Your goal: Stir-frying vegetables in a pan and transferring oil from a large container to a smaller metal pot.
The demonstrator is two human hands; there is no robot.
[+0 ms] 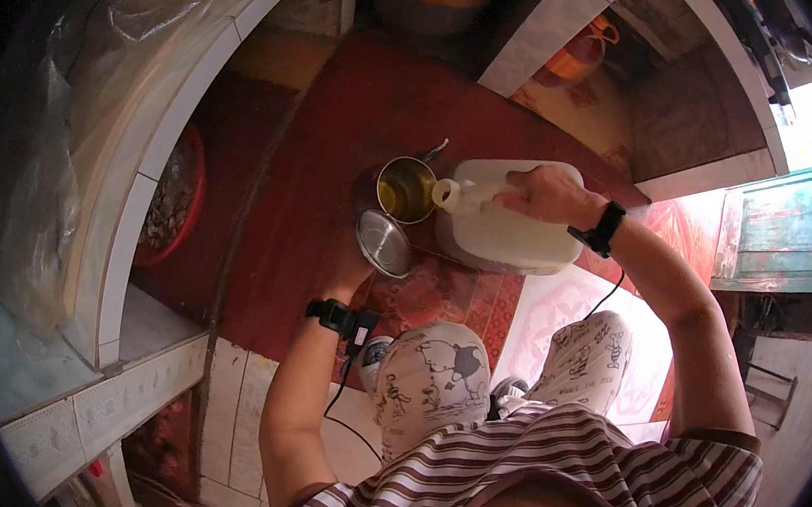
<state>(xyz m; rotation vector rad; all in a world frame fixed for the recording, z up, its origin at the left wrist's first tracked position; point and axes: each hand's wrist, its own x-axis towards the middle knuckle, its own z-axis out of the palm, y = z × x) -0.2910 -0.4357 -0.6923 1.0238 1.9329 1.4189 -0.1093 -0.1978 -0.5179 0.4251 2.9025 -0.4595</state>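
Note:
My right hand grips the handle of a large translucent plastic jug, which lies tilted with its uncapped mouth at the rim of a metal pot. Yellowish liquid shows inside the pot; whether any is flowing from the jug cannot be told. My left hand is at the pot's near left side, mostly in shadow and partly behind a round metal lid. The lid stands tilted against or close to the pot's rim. What the left fingers grip is hidden.
Red patterned floor covering lies under the pot. At the left, a red basin with many small pieces in it sits under a tiled counter. An orange-capped plastic container stands in a tiled recess at the upper right. My knees are close below the jug.

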